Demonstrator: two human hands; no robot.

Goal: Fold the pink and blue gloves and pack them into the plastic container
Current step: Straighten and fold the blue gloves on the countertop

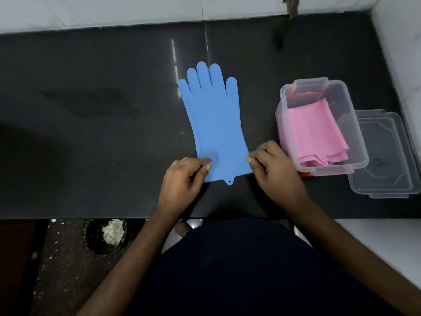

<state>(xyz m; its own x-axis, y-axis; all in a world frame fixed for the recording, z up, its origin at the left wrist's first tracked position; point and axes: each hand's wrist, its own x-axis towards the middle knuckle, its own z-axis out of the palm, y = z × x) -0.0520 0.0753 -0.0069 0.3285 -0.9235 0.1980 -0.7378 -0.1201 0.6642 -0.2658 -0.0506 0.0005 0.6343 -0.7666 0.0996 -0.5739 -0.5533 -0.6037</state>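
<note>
A blue glove (213, 119) lies flat on the dark counter (102, 133), fingers pointing away from me and cuff toward me. My left hand (184, 179) pinches the cuff's left corner between thumb and fingers. My right hand (273, 169) pinches the cuff's right corner. To the right stands the clear plastic container (357, 142) with folded pink gloves (316, 133) lying inside it.
The container's clear lid (385, 156) lies on the counter against the container's right side. A white tiled wall (114, 10) runs behind the counter and along its right end. Below the counter's front edge, a dark bin (106, 236) stands on the floor.
</note>
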